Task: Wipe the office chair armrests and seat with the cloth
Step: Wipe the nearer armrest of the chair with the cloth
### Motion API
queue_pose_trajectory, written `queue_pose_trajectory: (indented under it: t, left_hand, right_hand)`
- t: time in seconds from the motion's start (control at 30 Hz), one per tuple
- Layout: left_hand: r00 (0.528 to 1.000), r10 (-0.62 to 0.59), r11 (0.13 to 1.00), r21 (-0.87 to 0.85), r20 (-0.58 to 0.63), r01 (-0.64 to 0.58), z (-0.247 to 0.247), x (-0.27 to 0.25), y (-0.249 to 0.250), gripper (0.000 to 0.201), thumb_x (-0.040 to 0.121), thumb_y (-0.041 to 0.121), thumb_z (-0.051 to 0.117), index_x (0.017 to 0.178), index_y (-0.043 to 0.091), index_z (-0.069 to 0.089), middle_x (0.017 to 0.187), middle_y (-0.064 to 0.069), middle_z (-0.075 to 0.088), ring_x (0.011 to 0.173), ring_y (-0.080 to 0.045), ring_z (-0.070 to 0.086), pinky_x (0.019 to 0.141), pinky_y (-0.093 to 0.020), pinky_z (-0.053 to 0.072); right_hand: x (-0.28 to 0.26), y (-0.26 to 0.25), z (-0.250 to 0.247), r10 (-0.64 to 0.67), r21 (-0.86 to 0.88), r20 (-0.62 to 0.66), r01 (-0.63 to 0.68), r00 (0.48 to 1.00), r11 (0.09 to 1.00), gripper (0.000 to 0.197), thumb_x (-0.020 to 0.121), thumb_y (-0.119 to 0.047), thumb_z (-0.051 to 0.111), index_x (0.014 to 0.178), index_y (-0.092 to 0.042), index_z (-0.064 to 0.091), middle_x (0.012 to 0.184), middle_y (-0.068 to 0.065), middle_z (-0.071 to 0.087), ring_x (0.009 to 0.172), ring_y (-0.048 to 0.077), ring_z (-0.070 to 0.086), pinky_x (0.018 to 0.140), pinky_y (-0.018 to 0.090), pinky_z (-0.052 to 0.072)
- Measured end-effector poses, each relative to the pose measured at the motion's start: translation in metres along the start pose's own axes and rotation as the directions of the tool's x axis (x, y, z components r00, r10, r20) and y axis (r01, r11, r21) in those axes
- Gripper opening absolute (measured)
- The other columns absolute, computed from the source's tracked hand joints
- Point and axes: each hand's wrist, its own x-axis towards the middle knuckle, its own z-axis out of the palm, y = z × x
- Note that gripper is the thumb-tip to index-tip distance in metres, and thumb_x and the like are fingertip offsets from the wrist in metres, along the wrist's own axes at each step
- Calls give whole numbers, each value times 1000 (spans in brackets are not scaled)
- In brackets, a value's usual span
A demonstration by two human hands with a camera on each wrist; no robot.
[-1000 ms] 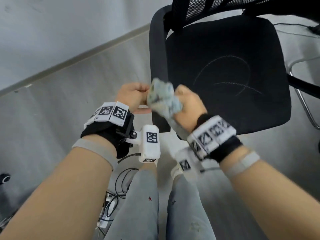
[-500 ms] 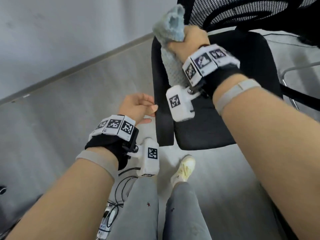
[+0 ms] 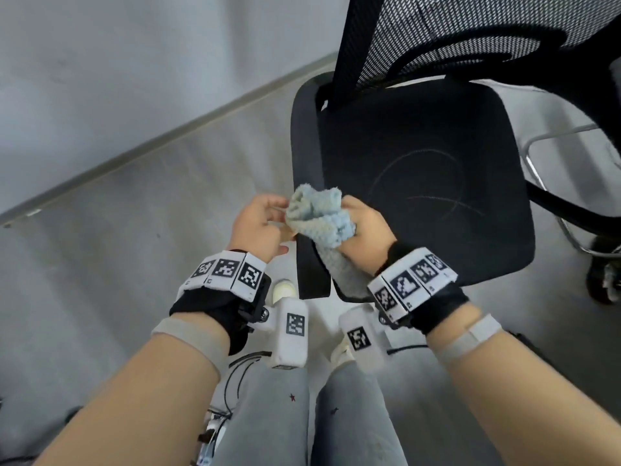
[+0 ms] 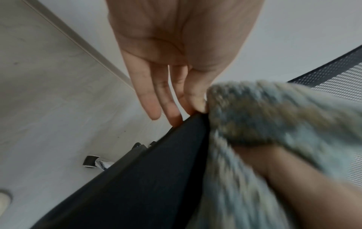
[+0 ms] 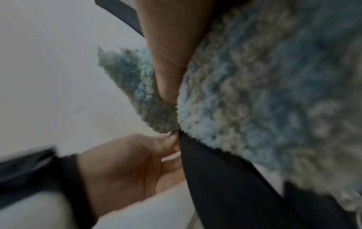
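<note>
A black office chair stands ahead, its seat [image 3: 420, 146] bearing faint chalky arcs. Its left armrest [image 3: 305, 146] is a black bar running toward me. My right hand [image 3: 349, 223] grips a bunched light-blue fluffy cloth [image 3: 319, 216] on the armrest's front part. In the right wrist view the thumb [image 5: 168, 69] presses into the cloth [image 5: 254, 100] above the armrest [image 5: 225, 178]. My left hand [image 3: 265, 223] is beside the armrest on its outer side. Its straight fingers [image 4: 170, 108] touch the armrest [image 4: 137, 178] edge next to the cloth [image 4: 264, 117].
The mesh backrest [image 3: 437, 35] rises behind the seat. A chrome tube frame [image 3: 544, 139] and a caster [image 3: 605, 280] are on the right. Cables [image 3: 235, 375] lie on the grey floor by my legs and shoe [image 3: 284, 290]. A wall's baseboard [image 3: 168, 136] runs on the left.
My right hand carried the cloth up to the armrest's rear end by the backrest, then came back to its front part. The left hand stayed by the armrest's front.
</note>
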Motion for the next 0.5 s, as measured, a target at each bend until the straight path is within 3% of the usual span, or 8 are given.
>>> queue_pose_trajectory:
  t: [0.07,0.13,0.2,0.27,0.3,0.37,0.43,0.5]
  left_hand:
    - [1000,7,1000,-11,16,-7,-1,1,-2,26,82,-4,53,88,21,50,77,3,55,74,-16,56,67,-33,51]
    - [999,10,1000,-4,37,-10,-2,0,-2,16,84,5,57,84,21,52,76,3,57,66,-11,58,67,-32,51]
    - [999,2,1000,-10,36,-2,-2,2,-1,19,85,6,57,76,23,53,74,4,57,58,-8,59,63,-30,50]
    - [1000,4,1000,-7,24,-3,-3,4,0,19,85,8,57,74,23,53,75,3,58,58,-10,58,59,-26,50]
    - [1000,12,1000,3,20,-12,-3,5,1,17,85,11,58,74,23,54,75,4,58,56,-8,58,57,-24,50]
    - [999,31,999,17,5,-32,-3,5,1,17,86,14,57,73,23,54,73,4,59,49,-3,58,56,-24,51]
    - [1000,30,999,14,0,-30,-1,5,3,19,89,16,54,71,22,53,69,3,58,52,-8,57,60,-27,50]
    - [1000,18,1000,4,9,-18,1,6,5,20,90,16,50,71,22,51,70,2,57,58,-14,54,61,-29,49]
  right_hand:
    - [-23,19,13,-10,28,28,9,1000,1000,8,79,-7,62,77,-1,67,98,12,58,89,33,60,82,51,50]
    - [-34,26,19,-51,-47,45,53,998,997,11,77,-7,61,70,-1,65,87,5,56,80,31,60,73,50,51]
    - [-26,17,13,-73,68,-156,85,985,994,10,74,-5,60,76,4,65,87,13,60,80,32,60,71,45,52]
    - [-1,-4,-2,74,327,-437,82,896,941,24,76,-8,62,94,7,61,93,16,62,84,25,59,69,28,51]
    - [15,-14,-9,155,410,-483,67,862,910,27,79,-9,63,100,7,60,94,12,61,87,22,58,69,21,48]
    - [43,-28,-18,221,498,-402,9,888,867,26,82,-7,61,105,6,59,96,11,61,91,21,58,75,21,47]
    - [51,-31,-15,188,488,-285,-27,940,872,25,82,-5,61,103,8,59,96,19,63,89,22,56,77,28,45]
    - [33,-20,-3,132,414,-239,-22,962,910,27,80,-1,62,105,9,58,103,22,62,91,20,52,74,22,42]
